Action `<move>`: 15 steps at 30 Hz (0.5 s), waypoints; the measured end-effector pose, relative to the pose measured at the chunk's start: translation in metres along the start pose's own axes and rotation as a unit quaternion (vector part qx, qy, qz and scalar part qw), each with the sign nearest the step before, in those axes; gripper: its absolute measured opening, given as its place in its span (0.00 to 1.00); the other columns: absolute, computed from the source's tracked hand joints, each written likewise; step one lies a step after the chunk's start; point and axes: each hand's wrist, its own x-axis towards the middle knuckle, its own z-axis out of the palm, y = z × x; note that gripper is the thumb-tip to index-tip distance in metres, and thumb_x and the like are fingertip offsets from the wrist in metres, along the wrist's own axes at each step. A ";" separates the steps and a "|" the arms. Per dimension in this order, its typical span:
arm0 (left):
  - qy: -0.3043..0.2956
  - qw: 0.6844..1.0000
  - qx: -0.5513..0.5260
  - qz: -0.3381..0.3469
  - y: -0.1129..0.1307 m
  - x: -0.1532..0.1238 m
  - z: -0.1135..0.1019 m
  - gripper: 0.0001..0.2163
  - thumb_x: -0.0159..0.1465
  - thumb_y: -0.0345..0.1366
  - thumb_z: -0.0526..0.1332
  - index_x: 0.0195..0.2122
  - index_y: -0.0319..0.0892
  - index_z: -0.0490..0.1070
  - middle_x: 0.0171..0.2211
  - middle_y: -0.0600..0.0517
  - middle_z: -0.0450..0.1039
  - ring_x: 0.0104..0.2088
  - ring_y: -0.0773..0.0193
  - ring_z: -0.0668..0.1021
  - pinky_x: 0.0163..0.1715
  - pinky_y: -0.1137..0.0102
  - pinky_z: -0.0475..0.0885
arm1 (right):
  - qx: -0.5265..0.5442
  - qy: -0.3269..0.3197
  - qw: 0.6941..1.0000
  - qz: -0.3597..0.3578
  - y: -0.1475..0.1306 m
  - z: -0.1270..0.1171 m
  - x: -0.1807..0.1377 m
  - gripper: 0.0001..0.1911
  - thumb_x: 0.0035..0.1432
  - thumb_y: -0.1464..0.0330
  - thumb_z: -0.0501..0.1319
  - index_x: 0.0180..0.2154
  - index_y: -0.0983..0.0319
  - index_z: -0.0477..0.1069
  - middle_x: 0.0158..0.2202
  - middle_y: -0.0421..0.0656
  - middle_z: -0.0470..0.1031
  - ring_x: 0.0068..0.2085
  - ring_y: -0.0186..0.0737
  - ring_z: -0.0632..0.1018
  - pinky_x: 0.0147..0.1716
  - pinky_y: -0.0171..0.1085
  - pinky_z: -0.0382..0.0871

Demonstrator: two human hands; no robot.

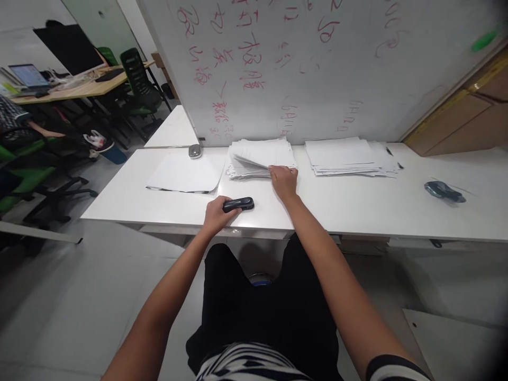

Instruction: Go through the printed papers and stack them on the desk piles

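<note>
One paper stack [273, 152] lies above frame centre, each leaf likely light, floppy, best taken by an edge; the right hand [284, 182] pinches lifted paper [248, 161] between its fingers, the left hand [217, 215] grips a stapler [243, 203] near the counter's [186, 208] front.

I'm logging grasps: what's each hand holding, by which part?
The left hand holds the black stapler by its left end; the right hand pinches lifted paper by its near edge.

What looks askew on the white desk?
The rightmost paper stack is fanned unevenly, sheets jutting out at its right end. On the middle paper stack, a raised sheet meets the right hand, so likely just handling. No spill visible.
</note>
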 end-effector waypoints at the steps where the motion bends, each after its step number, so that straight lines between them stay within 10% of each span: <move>1: 0.000 1.000 -0.001 0.000 0.000 0.000 0.000 0.16 0.53 0.49 0.66 0.38 0.46 0.70 0.34 0.52 0.76 0.38 0.57 0.78 0.36 0.65 0.70 | 0.007 0.004 1.000 0.015 0.000 -0.001 0.001 0.16 0.69 0.67 0.48 0.45 0.58 0.74 0.47 0.45 0.80 0.51 0.43 0.75 0.55 0.49 0.52; 15: -0.010 1.000 -0.002 -0.003 0.003 -0.001 -0.001 0.16 0.54 0.49 0.66 0.39 0.47 0.70 0.36 0.52 0.76 0.39 0.57 0.77 0.38 0.64 0.70 | 0.155 0.070 0.975 0.142 0.008 -0.007 0.001 0.14 0.60 0.57 0.58 0.36 0.58 0.78 0.38 0.42 0.81 0.43 0.44 0.77 0.46 0.41 0.68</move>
